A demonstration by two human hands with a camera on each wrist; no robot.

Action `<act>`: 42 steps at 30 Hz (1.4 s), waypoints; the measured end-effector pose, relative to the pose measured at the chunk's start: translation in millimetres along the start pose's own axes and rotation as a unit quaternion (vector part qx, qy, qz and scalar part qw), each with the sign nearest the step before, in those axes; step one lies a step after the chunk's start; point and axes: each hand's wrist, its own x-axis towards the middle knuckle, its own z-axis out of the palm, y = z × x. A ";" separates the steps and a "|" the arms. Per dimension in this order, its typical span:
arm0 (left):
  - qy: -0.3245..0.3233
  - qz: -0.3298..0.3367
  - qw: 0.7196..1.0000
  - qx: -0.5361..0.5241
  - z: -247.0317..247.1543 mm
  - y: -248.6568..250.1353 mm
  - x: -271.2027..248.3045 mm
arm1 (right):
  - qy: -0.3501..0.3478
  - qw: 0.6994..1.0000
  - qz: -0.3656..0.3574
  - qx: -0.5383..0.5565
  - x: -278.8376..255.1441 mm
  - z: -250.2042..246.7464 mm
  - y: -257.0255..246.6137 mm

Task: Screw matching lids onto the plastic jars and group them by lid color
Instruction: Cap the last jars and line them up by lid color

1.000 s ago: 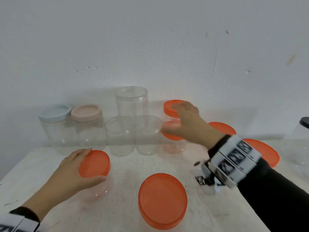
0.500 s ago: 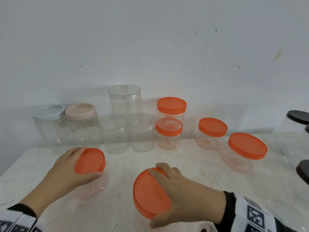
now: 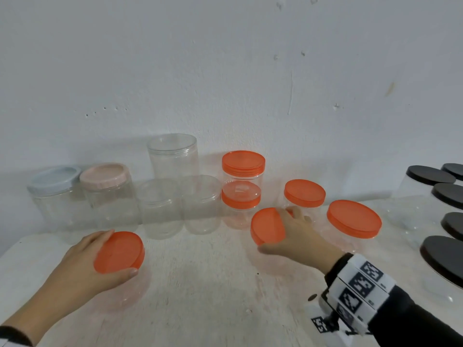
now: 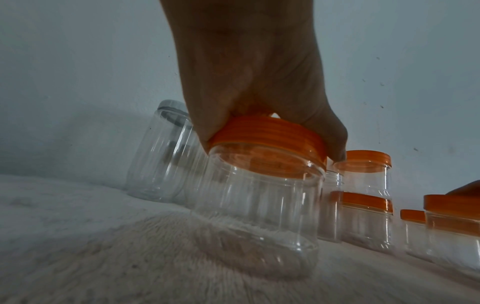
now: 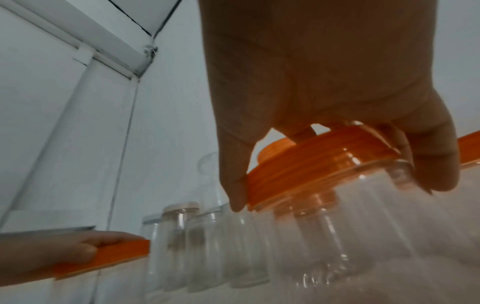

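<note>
Two orange-lidded jars are in hand, one per hand, on the white table (image 3: 205, 291). Nearest, left hand (image 3: 82, 266) grips the near-left jar (image 4: 259, 216) by its orange lid (image 3: 119, 252), fingers and thumb curled round the rim. Jar looks tilted in the wrist view, base edge seems barely on the table; cannot tell if it is fully lifted. Risk: hold is on the lid only, so if the lid is not screwed tight the jar body can drop off or spin loose.

Right hand (image 3: 295, 236) sits further back, fingers wrapped round the lid (image 3: 268, 225) of a second jar (image 5: 324, 226), also held from the top and leaning. It is just beside the orange group: a wide-lidded jar (image 3: 354, 219) to its right, a smaller one (image 3: 304, 194) close behind, two stacked orange-lidded jars (image 3: 241, 186) behind left. Risk: setting down in that tight gap can knock the neighbours, and the stack would topple easily. Clear light plastic slides on a bump.

Far row at the wall: three clear jars (image 3: 175, 196) with no coloured lid seen, pink-lidded jar (image 3: 105, 191), blue-lidded jar (image 3: 53, 194). Black-lidded jars (image 3: 448, 221) stand well apart at right. Risk: left jar ends near the clear ones, not with orange, so the grouping splits.
</note>
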 end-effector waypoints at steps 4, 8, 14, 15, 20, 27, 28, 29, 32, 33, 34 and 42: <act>-0.004 0.002 1.000 0.002 1.5 -6.3 3.7 | 0.014 0.999 0.030 -0.005 18.6 0.7 11.9; 0.004 0.002 1.000 -0.003 3.1 -12.5 6.1 | -0.001 0.999 0.040 0.016 27.8 -1.8 15.1; 0.008 0.001 1.000 -0.010 3.3 -15.3 6.9 | 0.198 0.964 0.116 0.133 62.4 -49.3 21.7; 0.007 0.000 1.000 -0.012 3.4 -15.8 6.7 | 0.196 0.964 0.143 0.111 68.9 -55.4 23.7; 0.002 -0.002 1.000 -0.017 5.0 -18.8 6.7 | 0.124 0.962 0.238 -0.046 92.9 -62.8 26.5; 0.008 -0.006 1.000 -0.005 6.7 -19.7 8.9 | 0.053 0.959 0.265 -0.082 100.5 -58.8 35.2; 0.009 -0.006 1.000 -0.003 7.1 -20.2 9.0 | 0.050 0.960 0.261 -0.085 100.7 -58.7 35.9; 0.012 -0.006 1.000 -0.004 7.2 -20.7 9.1 | 0.049 0.961 0.257 -0.089 102.1 -58.5 35.5; 0.012 -0.007 1.000 -0.010 6.8 -21.0 8.2 | 0.043 0.964 0.244 -0.101 106.3 -57.7 30.6; 0.010 -0.006 1.000 -0.012 6.5 -21.2 7.9 | 0.037 0.966 0.235 -0.099 108.4 -57.5 29.0; 0.009 -0.004 1.000 -0.013 6.2 -21.2 7.7 | 0.028 0.970 0.221 -0.092 110.4 -57.2 27.7; 0.003 -0.002 1.000 -0.031 0.7 -6.1 0.6 | -0.025 0.991 0.110 -0.067 119.6 -52.6 29.0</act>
